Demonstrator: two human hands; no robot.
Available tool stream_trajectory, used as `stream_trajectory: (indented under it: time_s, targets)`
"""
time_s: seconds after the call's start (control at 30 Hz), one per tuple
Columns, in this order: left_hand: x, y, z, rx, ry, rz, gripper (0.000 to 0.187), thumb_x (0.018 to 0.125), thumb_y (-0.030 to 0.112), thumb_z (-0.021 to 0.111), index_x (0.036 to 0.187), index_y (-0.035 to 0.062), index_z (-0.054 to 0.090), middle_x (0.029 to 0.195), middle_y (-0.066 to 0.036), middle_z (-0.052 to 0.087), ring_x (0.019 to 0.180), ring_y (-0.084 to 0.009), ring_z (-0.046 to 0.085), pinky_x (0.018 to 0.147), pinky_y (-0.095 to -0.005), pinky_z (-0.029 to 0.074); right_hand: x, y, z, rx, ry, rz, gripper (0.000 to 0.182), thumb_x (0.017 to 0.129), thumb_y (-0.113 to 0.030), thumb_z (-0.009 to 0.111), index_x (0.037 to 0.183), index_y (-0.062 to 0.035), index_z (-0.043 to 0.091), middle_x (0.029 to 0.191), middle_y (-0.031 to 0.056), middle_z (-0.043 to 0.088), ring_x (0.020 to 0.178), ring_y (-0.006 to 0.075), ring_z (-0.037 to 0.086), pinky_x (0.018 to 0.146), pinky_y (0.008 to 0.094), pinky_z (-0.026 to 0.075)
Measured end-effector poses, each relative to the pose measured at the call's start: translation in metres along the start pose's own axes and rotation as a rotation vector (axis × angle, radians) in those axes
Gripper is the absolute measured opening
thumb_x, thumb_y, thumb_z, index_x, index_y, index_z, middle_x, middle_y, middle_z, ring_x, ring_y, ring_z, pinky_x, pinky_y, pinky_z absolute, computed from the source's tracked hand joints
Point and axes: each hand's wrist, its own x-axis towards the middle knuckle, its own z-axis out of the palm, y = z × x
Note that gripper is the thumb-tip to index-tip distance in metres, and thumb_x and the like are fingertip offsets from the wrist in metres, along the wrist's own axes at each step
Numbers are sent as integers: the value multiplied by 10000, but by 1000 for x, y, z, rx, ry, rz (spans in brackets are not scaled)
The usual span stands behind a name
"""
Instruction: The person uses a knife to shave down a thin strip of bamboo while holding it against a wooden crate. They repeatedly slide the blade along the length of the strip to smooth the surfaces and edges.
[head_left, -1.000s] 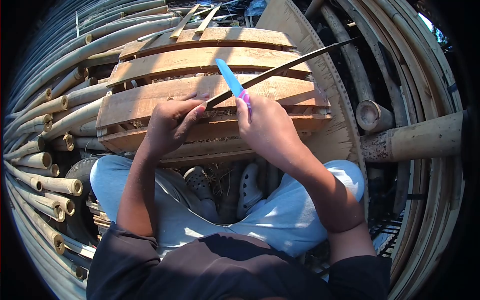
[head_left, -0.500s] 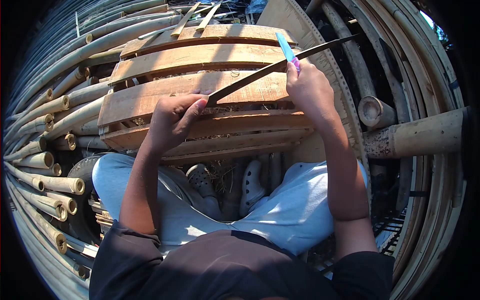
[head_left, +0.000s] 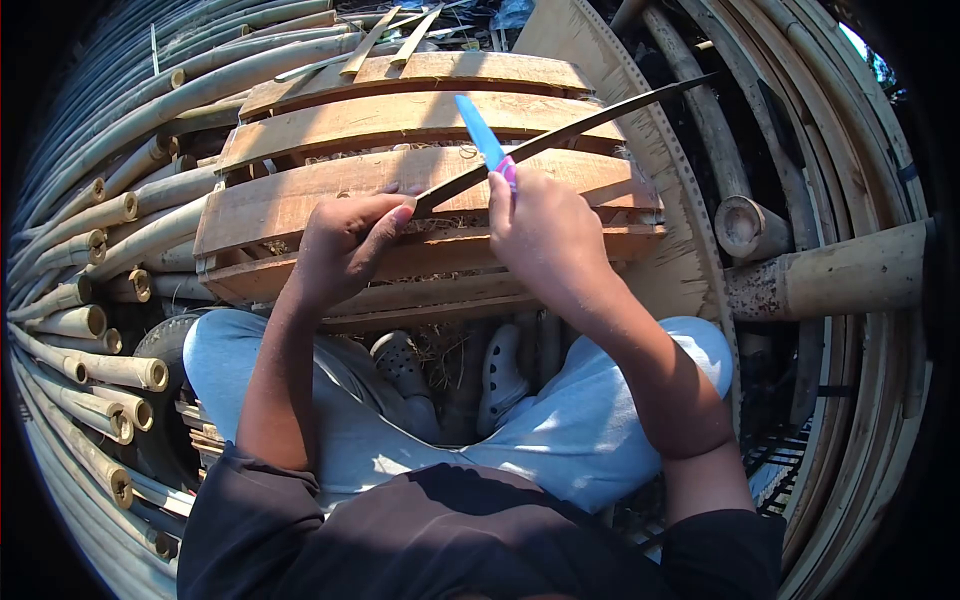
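My left hand (head_left: 348, 238) is closed around the near end of a long, thin dark strip (head_left: 610, 117), which slants up to the right and tapers to a point. In my right hand (head_left: 550, 222) is a knife (head_left: 479, 132) with a blue blade and a pink-purple handle. Its blade points up and to the left, and its handle end crosses the strip near the middle. Both hands are over a slatted wooden bench (head_left: 420, 172) in front of my knees. Most of the knife's handle is hidden by my right fingers.
Stacked bamboo poles (head_left: 80, 320) fill the left side, cut ends toward me. A curved plywood sheet (head_left: 665, 190) stands right of the bench. Beyond it lie a thick bamboo pole (head_left: 830, 275) and long slats (head_left: 850, 400). Thin wooden strips (head_left: 368, 42) rest on the bench's far edge.
My right hand and the knife have moved left along the strip, toward my left hand. My left hand and the strip have stayed almost in place.
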Motion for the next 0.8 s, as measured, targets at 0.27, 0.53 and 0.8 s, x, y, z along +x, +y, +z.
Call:
stream_trajectory:
  time_s: [0.27,0.53,0.8]
  targets:
    - [1,6,-1,54,-46,-9,212,1016,141,655,1117,-27,737,1022,-206,770,1090,-247,745,1039,-376,529,30,37,-23,-98,31,127,428,1054,-328,497,948,13,734,766,224,722,748,412,730,721,520,587]
    - [5,-9,11,146,35,289,210,973,135,705,1125,-4,741,1055,-186,766,1084,-310,742,979,-391,568,5,12,-15,-25,-129,33,427,1037,-332,521,909,15,736,797,244,723,789,434,727,747,537,583]
    - [6,-4,15,403,62,436,208,927,127,743,1107,24,743,1065,-139,775,1095,-285,739,933,-394,594,-11,3,-5,16,-153,-33,437,1041,-338,511,912,20,726,806,260,718,795,448,723,776,542,578]
